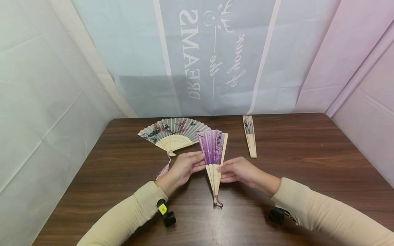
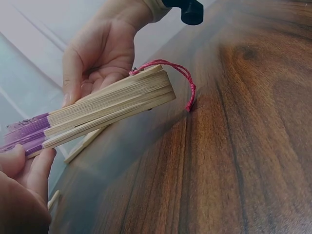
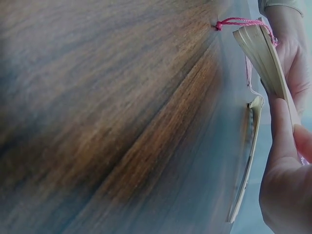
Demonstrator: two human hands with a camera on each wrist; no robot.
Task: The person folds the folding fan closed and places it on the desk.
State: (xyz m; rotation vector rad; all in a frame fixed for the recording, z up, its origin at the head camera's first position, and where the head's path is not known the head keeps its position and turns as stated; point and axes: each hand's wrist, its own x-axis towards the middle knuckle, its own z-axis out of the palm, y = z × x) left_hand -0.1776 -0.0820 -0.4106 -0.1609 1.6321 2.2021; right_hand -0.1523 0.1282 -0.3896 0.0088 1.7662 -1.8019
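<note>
A purple folding fan [image 1: 212,150] with a floral pattern and pale ribs is partly spread in front of me, above the table. At its left edge, my left hand [image 1: 186,167] pinches the cloth between thumb and fingers. My right hand [image 1: 241,171] grips the outer rib on the right, thumb in front. From the fan's narrow lower end hangs a dark pink cord loop [image 2: 191,90]. The left wrist view shows the stacked ribs [image 2: 107,102] close up. Behind my left hand lies a spread white-grey fan [image 1: 173,131] with painted blossoms and a pink tassel [image 1: 163,171].
A folded fan [image 1: 250,136] with a dark pattern lies at the back right of the brown wooden table [image 1: 307,160]. A printed grey-blue cloth [image 1: 215,61] hangs behind the table's far edge, with pale cloth walls on both sides.
</note>
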